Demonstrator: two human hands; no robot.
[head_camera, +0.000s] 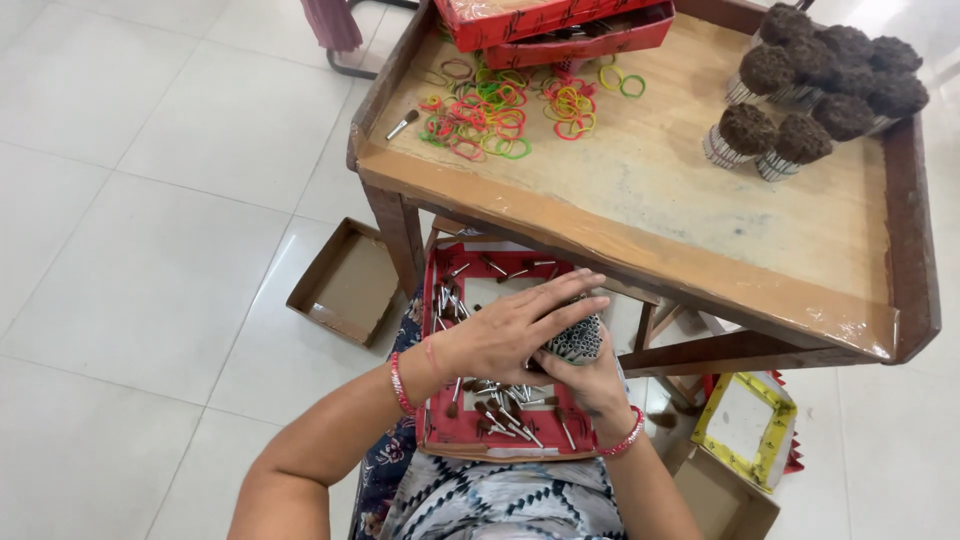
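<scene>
On the lap, a red tray (437, 420) holds brown-tipped sticks (497, 410); both hands grip a bundle (575, 340).

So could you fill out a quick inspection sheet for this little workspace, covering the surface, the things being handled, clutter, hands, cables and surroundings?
Surface: wooden table with raised edges, worn and bare in the middle.
Job's things: bundle of small tubes held over a red tray on the lap; loose brown-tipped sticks lie in the tray.
Clutter: coloured rubber bands, red boxes, finished brown-topped bundles on the table.
Hands: left hand lies over the bundle; right hand cups it from below.
Cables: nothing seen.
Surroundings: white tiled floor, open cardboard box, yellow-rimmed box.
</scene>
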